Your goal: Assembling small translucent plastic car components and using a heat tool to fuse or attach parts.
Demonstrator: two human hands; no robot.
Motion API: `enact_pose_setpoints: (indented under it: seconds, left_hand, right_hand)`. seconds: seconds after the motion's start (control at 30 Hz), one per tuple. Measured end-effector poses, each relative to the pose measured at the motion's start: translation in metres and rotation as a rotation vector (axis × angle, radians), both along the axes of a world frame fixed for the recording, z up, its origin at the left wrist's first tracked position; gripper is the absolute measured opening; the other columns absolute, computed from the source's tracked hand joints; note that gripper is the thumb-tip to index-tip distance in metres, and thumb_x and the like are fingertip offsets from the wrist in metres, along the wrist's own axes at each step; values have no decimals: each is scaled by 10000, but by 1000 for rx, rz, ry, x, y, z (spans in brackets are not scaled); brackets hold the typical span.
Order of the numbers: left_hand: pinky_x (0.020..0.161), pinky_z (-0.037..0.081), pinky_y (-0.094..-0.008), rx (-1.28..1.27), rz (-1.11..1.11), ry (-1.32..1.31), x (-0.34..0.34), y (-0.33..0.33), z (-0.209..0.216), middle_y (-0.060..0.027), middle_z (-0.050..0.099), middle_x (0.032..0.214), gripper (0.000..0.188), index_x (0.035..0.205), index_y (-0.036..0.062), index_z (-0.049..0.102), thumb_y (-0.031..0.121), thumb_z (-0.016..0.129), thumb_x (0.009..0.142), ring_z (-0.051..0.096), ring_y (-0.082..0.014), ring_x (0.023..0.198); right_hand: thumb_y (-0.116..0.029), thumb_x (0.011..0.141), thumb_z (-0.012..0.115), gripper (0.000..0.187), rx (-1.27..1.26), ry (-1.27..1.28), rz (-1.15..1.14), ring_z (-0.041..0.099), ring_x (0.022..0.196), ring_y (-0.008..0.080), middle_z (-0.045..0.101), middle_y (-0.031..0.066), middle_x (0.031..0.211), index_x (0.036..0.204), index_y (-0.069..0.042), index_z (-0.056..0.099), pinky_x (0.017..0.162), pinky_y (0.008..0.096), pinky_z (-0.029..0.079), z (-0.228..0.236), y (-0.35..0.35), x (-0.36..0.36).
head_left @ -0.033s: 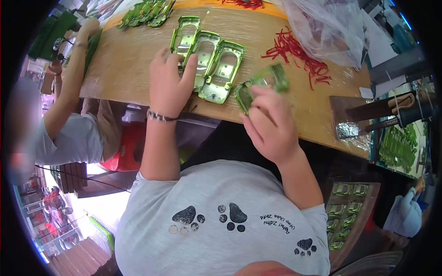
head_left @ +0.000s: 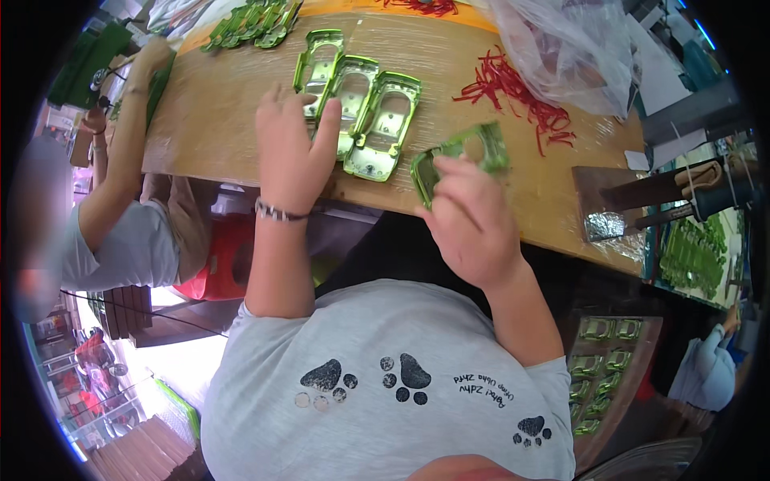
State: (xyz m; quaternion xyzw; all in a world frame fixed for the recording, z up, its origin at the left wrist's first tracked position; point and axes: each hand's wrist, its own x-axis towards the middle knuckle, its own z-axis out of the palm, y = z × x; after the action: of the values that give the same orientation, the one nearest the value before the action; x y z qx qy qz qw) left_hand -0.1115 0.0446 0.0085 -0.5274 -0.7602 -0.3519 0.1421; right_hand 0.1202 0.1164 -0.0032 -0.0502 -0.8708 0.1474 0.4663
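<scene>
Three shiny green toy car body shells (head_left: 377,136) lie side by side on the table, hollow side up and stepped in a slanting row. My left hand (head_left: 290,156) is at the row's left end, fingers and thumb spread. Its fingertips overlap the leftmost shells; whether they touch cannot be made out. To the right of the row, my right hand (head_left: 475,212) grips another green car body shell (head_left: 489,144), held tilted close above the table. That shell is slightly blurred, and my fingers cover its near middle part.
Red strips (head_left: 517,100) lie in a heap at the right beside a clear plastic bag (head_left: 569,56). More green shells (head_left: 253,24) are bunched at the far left. A metal fixture (head_left: 605,212) stands at the right table edge. Another person's arm (head_left: 120,160) reaches in at left.
The shell in my right hand has tilted and shifted slightly. My left hand and the row of shells have moved a little to the left.
</scene>
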Motion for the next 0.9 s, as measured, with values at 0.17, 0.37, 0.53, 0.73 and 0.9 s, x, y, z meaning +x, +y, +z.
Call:
enact_pose_setpoints:
  seconds: [0.17, 0.37, 0.53, 0.73, 0.9]
  left_hand:
    - [1060, 326, -441, 227, -737, -891, 70, -34, 21, -223, 464, 1345, 536, 1362, -28, 428, 264, 575, 938, 405, -336, 1310]
    - [875, 541, -393, -275, -831, -1969, 73, -33, 31, -173, 441, 1394, 623, 1505, 60, 154, 104, 477, 974, 624, -317, 1076]
    - [685, 615, -458, -291, -828, -2051, 84, -41, 10, -190, 531, 1277, 715, 1489, 164, 208, -18, 578, 904, 682, -345, 927]
    - [539, 606, -400, -265, -1084, -2133, 86, -46, -26, -245, 542, 1147, 739, 1371, 70, 306, 251, 770, 825, 695, -318, 691]
    - [538, 567, -307, -272, -998, -1771, 92, -47, -17, -165, 533, 1105, 963, 1365, 87, 292, 186, 917, 640, 659, -236, 655]
  right_hand:
    - [-136, 783, 667, 101, 299, 49, -80, 606, 1113, 217, 619, -6, 966, 760, -142, 568, 1134, 473, 347, 12, -21, 9]
    - [-331, 818, 685, 318, 91, -170, 56, 495, 1253, 277, 599, 33, 1213, 1076, -153, 630, 1144, 471, 286, 43, -18, 29]
    - [-508, 868, 626, 732, -266, -278, -473, 354, 1333, 420, 443, 215, 1393, 1353, 19, 478, 1104, 505, 283, 20, 14, 44]
    - [-347, 876, 656, 584, -196, -572, -692, 477, 1174, 355, 520, 195, 1237, 1255, 76, 517, 987, 464, 393, 14, 13, 47]
    - [-83, 853, 638, 277, -305, -429, -447, 552, 979, 312, 562, 134, 1025, 1108, 22, 620, 842, 405, 450, 8, 14, 62]
